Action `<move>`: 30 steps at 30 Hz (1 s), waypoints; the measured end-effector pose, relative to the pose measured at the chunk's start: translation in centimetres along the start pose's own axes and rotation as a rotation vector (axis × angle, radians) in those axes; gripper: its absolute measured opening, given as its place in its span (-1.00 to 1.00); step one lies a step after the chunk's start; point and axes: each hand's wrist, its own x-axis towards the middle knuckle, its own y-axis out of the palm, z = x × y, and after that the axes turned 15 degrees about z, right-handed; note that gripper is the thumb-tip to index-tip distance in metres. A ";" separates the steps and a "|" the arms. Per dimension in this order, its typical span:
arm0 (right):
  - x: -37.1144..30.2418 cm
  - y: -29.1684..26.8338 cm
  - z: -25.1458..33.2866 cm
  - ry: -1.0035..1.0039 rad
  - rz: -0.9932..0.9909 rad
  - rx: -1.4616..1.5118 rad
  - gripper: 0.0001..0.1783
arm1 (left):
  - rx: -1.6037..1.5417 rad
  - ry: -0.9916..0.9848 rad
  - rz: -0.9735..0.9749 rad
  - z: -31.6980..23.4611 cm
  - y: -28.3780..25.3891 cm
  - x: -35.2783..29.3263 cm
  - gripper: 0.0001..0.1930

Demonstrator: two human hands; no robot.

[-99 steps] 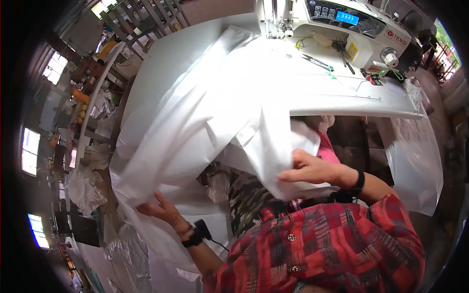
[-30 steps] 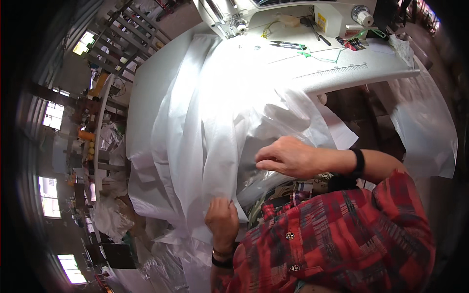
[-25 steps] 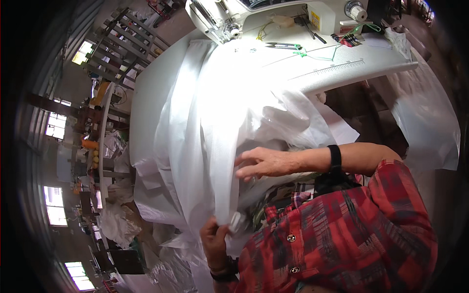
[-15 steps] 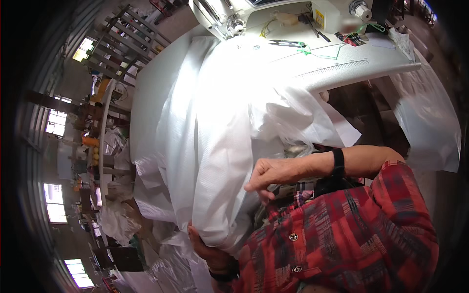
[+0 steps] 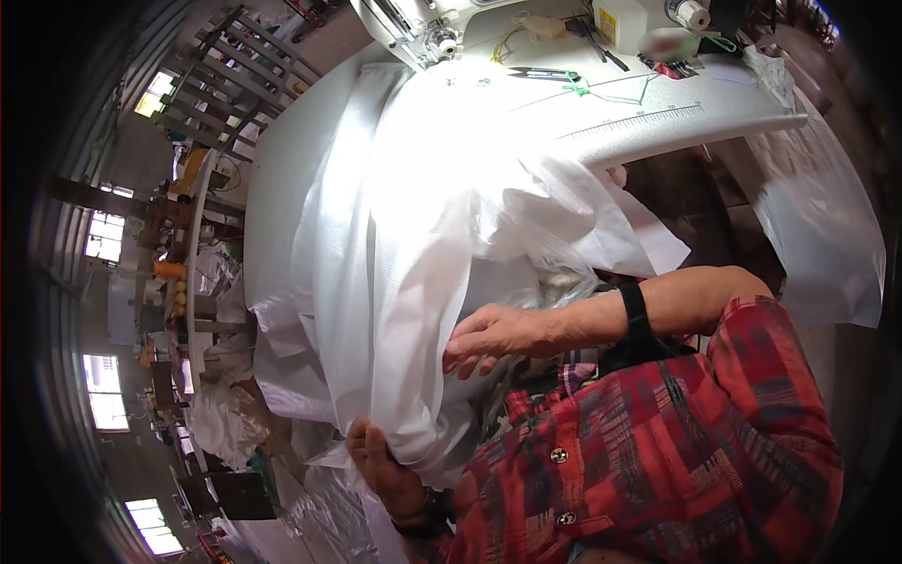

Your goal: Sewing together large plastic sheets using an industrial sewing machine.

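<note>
A large white woven-plastic sheet (image 5: 413, 310) lies in long folds over the sewing machine table and hangs down toward me. Its upper part is washed out by glare under the machine head. My left hand (image 5: 385, 470) is closed at the sheet's lower edge, thumb and fingers pinched together there. Beside the sheet's right-hand edge is my right hand (image 5: 489, 336), fingers loosely bent and apart, fingertips at the fold. Nothing shows in its grasp. The sewing machine head (image 5: 437, 38) stands above the far end of the sheet.
On the table lie thread snips (image 5: 545, 74) with a green cord, a dark tool (image 5: 611, 58) and a checked cloth scrap (image 5: 672, 68). Translucent sheeting (image 5: 822, 226) hangs at the right. A slatted rack (image 5: 240, 80) stands far left; crumpled plastic (image 5: 230, 418) lies below it.
My right hand has moved left to the sheet's edge and its fingers have loosened from a fist. My left hand's fingers now show curled at the lower edge. The view has shifted slightly.
</note>
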 end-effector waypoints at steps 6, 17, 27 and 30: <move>0.0 -1.2 -0.6 -0.051 -0.158 0.016 -0.51 | -0.213 -0.100 0.200 0.5 -1.0 1.5 -0.75; 1.2 -1.5 -1.5 0.018 -0.185 -0.114 -0.58 | -0.167 -0.055 0.116 -0.3 0.5 0.8 -0.74; -3.4 4.6 2.5 -0.296 -0.154 -0.788 -0.63 | 1.048 0.005 0.791 4.1 -0.8 5.7 -0.74; -3.4 5.0 2.0 -0.216 -0.272 -0.953 -0.63 | 1.255 0.705 0.364 2.7 1.5 6.8 -0.76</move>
